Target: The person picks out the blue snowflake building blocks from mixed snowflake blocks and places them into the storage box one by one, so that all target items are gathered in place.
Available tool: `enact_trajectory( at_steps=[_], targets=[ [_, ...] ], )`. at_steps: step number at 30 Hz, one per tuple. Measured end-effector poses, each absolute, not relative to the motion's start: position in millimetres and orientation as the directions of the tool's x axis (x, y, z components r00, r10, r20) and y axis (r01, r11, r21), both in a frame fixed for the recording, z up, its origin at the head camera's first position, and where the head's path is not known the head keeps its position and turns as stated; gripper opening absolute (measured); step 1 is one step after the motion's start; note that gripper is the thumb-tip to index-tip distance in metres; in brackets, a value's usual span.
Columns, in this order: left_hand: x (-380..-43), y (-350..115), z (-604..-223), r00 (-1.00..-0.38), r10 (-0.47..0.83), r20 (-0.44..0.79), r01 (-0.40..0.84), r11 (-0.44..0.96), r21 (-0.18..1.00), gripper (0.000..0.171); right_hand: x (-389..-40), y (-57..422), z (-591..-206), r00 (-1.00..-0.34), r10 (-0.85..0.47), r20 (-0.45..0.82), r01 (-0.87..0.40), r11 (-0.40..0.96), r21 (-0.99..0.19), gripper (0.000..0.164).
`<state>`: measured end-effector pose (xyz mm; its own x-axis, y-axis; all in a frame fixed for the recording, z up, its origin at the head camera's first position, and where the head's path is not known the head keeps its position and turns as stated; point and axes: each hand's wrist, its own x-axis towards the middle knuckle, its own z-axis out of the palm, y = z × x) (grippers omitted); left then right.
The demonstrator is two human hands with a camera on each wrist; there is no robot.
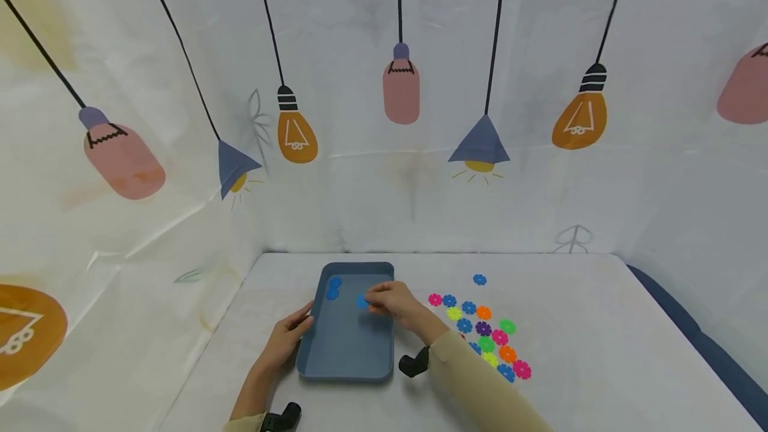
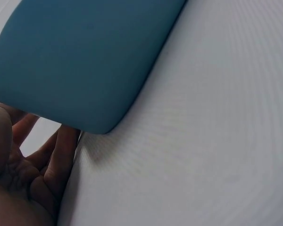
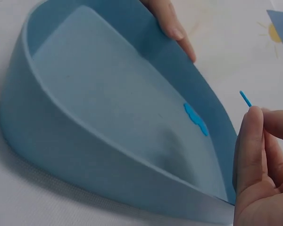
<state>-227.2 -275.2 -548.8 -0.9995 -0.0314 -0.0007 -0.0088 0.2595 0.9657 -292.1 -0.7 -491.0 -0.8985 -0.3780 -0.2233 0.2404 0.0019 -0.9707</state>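
A blue-grey tray point(image 1: 348, 352) lies on the white table. My left hand point(image 1: 288, 337) holds its left side, with the thumb over the rim and the other fingers along the outer wall. In the left wrist view those fingers point(image 2: 61, 155) are partly hidden by the tray. My right hand point(image 1: 393, 305) is above the tray's right half, pinching a thin blue flower-shaped disc point(image 1: 362, 301) between thumb and fingertips. The right wrist view shows that disc edge-on. Two blue flower-shaped discs point(image 1: 333, 289) lie in the tray's far left part.
Right of the tray, several flower-shaped discs point(image 1: 483, 329) in pink, blue, orange, green, yellow and purple are spread out, some hidden by the right sleeve point(image 1: 480, 379). One blue disc point(image 1: 479, 279) lies apart, farther back. A lamp-printed white sheet point(image 1: 360, 192) stands behind the table.
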Motion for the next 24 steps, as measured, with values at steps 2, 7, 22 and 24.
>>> enact_trajectory(
  at_steps=[2,7,22,24],
  targets=[
    [-227.9,-275.3,-548.5,-0.999,-0.036,0.005,-0.005,0.265,0.964,0.051,-293.4,-3.1,-490.5,-0.898,-0.384,-0.213,0.230,0.004,-0.973,0.026],
    [-228.8,-275.4,-548.2,-0.999,-0.043,0.011,-0.001,0.273,0.962,0.049,-295.8,-9.9,-488.3,-0.899,-0.378,-0.223,0.242,-0.003,-0.970,0.023],
    [-230.2,-275.9,-550.4,-0.999,-0.026,0.018,0.010,0.279,0.960,0.050,-306.7,-33.1,-493.6,-0.890,-0.385,-0.244,0.256,0.020,-0.967,0.030],
    [-229.8,-275.5,-549.6,-1.000,-0.026,0.016,0.008,0.284,0.959,0.051,-308.8,-35.6,-496.2,-0.892,-0.379,-0.248,0.257,0.028,-0.966,0.028]
  ],
)
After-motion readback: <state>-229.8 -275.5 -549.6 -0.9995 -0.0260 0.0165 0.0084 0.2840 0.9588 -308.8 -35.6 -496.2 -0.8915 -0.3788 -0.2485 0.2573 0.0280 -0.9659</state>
